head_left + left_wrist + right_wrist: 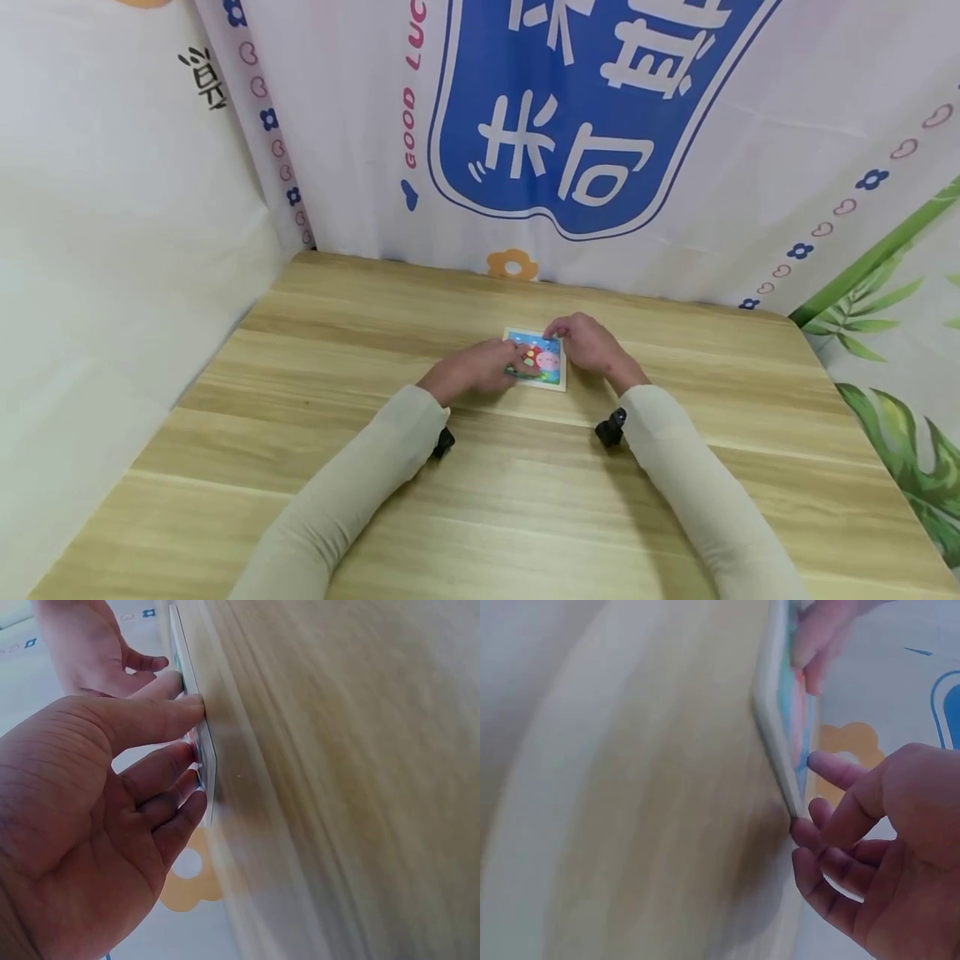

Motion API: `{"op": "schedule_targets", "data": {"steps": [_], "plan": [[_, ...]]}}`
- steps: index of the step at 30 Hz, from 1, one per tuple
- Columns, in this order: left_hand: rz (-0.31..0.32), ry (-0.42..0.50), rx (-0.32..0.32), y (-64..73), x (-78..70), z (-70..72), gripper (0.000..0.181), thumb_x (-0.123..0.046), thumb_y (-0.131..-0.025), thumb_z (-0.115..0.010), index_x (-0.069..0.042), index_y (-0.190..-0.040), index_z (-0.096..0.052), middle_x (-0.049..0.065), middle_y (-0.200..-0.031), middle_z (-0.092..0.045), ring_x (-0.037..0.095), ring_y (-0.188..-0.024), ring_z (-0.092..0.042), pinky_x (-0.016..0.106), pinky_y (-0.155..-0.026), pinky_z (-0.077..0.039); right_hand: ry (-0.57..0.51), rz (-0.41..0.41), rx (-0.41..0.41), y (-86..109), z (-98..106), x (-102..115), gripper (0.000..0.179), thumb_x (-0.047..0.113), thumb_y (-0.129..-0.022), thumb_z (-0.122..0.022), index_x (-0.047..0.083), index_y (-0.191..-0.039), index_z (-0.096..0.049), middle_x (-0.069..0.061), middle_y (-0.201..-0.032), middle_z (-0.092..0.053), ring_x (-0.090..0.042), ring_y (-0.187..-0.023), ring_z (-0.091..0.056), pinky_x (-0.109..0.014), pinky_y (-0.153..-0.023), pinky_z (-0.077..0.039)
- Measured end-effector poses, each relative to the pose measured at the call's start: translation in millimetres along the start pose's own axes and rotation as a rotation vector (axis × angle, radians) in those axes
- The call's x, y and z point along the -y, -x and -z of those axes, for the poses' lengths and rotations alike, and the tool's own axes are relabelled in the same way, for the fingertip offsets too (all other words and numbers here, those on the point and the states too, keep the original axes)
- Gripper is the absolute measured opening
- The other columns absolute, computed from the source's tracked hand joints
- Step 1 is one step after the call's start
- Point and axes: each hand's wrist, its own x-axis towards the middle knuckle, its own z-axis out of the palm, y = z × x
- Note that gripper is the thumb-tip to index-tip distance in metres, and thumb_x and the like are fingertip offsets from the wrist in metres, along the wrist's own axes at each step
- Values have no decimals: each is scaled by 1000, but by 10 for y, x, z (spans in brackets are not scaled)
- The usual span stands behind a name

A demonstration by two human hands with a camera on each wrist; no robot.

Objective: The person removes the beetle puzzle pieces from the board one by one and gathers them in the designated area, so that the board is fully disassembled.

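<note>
A small square picture board with a pale rim lies flat on the wooden table. Its bright picture shows a pink round face, a red spotted shape, blue sky and green at the bottom. My left hand reaches over from the left, fingers resting across the picture. In the left wrist view, the left thumb lies along the near edge of the board. At the far right corner is my right hand. The right wrist view has its index fingertip on the picture and other fingertips right at the rim.
The wooden table spreads around both arms. Behind it hangs a printed cloth with a blue sign and flowers. White cloth borders the left side, and a leaf-patterned cloth the right. Black wrist cameras sit under the sleeves.
</note>
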Motion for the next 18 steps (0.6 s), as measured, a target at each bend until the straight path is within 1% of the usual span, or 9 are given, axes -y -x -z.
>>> {"op": "schedule_targets", "data": {"steps": [3, 6, 12, 16, 18], "plan": [[13, 5, 6, -3, -17, 7, 42, -11, -103, -63, -29, -140, -63, 5, -163, -33, 30, -149, -30, 44, -118, -28, -49, -29, -2, -28, -11, -11, 41, -12, -93, -41, 9, -107, -74, -15, -128, -66, -32, -117, -58, -52, -105, -43], [10, 2, 14, -12, -30, -10, 43, -12, -103, -62, -30, -142, -62, 4, -164, -32, 31, -149, -31, 44, -118, -28, -100, -69, 8, -52, -32, -28, 36, -11, -94, -43, 8, -106, -71, -14, -127, -64, -32, -115, -55, -52, -106, -41], [25, -3, 10, -10, -28, -29, 42, -13, -104, -61, -31, -142, -62, 3, -164, -31, 31, -150, -29, 44, -118, -29, -170, -113, 21, -84, -41, -14, 30, -8, -96, -44, 5, -104, -69, -15, -126, -63, -32, -117, -52, -53, -109, -38], [27, -18, 16, 2, -13, -10, 43, -12, -103, -62, -32, -141, -62, 3, -164, -31, 30, -149, -30, 43, -116, -32, -215, -149, 32, -117, -32, 0, 29, -5, -98, -43, 6, -103, -69, -14, -121, -63, -31, -113, -51, -51, -104, -40], [25, -14, 12, 2, -5, 4, 43, -12, -103, -63, -32, -141, -62, 3, -164, -32, 30, -149, -31, 41, -113, -35, -221, -146, 37, -129, -28, 10, 29, -4, -98, -42, 6, -101, -69, -13, -119, -63, -31, -111, -52, -49, -102, -40]]}}
